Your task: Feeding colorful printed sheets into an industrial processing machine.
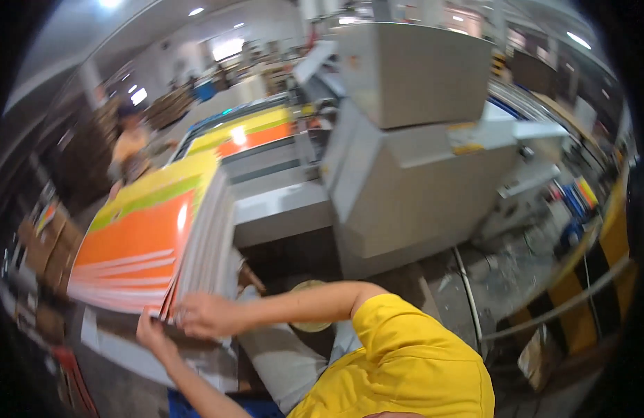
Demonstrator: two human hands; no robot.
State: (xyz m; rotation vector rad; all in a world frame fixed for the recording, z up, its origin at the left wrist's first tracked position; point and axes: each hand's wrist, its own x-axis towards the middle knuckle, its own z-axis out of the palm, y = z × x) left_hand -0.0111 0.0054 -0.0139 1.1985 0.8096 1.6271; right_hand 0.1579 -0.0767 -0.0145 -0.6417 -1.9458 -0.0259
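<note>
A tall stack of printed sheets (137,233), orange with yellow and green bands and white edges, stands at my left. Its near edges are fanned out in steps. At the near right corner my left hand (153,333) is closed, pinching the sheet edges between thumb and fingers. Right beside it, my right hand (202,315) is curled against the same corner, closed on the sheets; its fingers are partly hidden and slightly blurred. Both forearms reach left across my lap, the right one out of a yellow sleeve.
A big grey machine (419,167) stands ahead, with similar yellow-orange sheets (259,132) on its bed. Beyond the stack is another person (130,146). Cardboard (61,244) lies at the left. A yellow-black striped barrier (579,306) and a white pipe (467,292) are at the right.
</note>
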